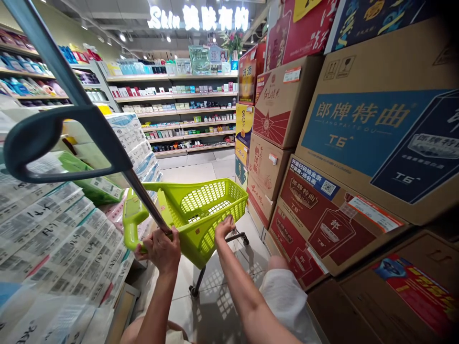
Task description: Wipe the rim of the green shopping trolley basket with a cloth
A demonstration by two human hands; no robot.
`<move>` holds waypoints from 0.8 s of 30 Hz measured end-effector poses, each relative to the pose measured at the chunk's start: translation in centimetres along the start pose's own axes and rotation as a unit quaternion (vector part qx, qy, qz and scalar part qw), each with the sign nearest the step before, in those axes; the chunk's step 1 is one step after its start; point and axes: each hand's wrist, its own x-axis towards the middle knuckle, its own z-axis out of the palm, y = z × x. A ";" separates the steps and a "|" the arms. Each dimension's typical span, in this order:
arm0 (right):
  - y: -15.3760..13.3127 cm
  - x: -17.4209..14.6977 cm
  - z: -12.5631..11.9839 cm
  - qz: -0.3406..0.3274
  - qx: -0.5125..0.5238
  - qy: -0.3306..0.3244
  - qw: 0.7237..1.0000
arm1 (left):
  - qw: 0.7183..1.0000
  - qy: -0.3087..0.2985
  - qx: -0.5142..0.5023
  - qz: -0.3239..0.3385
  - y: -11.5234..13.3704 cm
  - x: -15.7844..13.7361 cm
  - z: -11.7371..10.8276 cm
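Note:
A lime-green shopping cart (211, 200) with a latticed plastic basket stands tilted in the aisle in front of me. Its grey handle (107, 138) and metal tube reach up to the left, close to the camera. My left hand (161, 251) is closed at the near end of the basket, where the tube meets it; its fingertips are partly hidden. On the basket's right side, my right hand (225, 227) has its fingers curled against the latticed wall. No goods show inside the basket. Two wheels show on the tiled floor below.
Stacked liquor cartons (344, 191) rise close on the right. Piles of wrapped tissue packs (60, 234) line the left. Shelves of skincare products (179, 110) stand across the far end under a lit sign (199, 18). A white-clothed leg (283, 296) is at the lower right.

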 end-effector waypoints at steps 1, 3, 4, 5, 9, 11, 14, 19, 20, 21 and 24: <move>-0.5 0.0 0.3 -0.010 -0.005 -0.004 1.000 | 1.000 -0.002 0.001 0.001 -0.1 0.0 0.1; -1.0 -0.3 0.5 -0.033 -0.010 -0.022 0.999 | 1.000 -0.001 0.014 0.002 -0.2 -0.1 0.2; -1.1 -0.5 0.4 -0.032 -0.010 -0.026 0.999 | 1.000 -0.001 0.023 0.005 -0.2 -0.1 0.2; -0.9 -0.8 0.0 -0.023 -0.008 -0.024 0.999 | 0.999 0.000 0.031 0.008 -0.2 -0.2 0.2; 0.1 -1.9 -1.0 0.037 0.002 0.001 0.999 | 0.998 0.002 0.054 0.020 -0.1 -0.3 -0.1; -0.1 -2.6 -0.6 0.042 0.001 -0.001 0.999 | 0.998 0.004 0.061 0.021 0.1 -0.3 -0.2; -0.9 -3.8 0.7 0.013 0.002 -0.017 1.000 | 0.997 0.002 0.066 0.032 0.0 -0.2 -0.4; 0.2 -4.4 0.5 -0.023 0.010 -0.066 0.998 | 0.993 -0.013 0.102 0.065 -0.5 -0.2 -0.9; 0.7 -4.1 0.2 0.006 0.006 -0.055 0.998 | 0.991 -0.016 0.111 0.073 -0.5 -0.2 -1.0; 1.0 -3.7 0.1 0.033 0.001 -0.042 0.999 | 0.990 -0.016 0.119 0.079 -0.5 -0.2 -1.0; 0.7 -3.2 0.5 0.060 -0.011 -0.022 0.998 | 0.987 -0.009 0.137 0.081 -0.1 -0.4 -0.8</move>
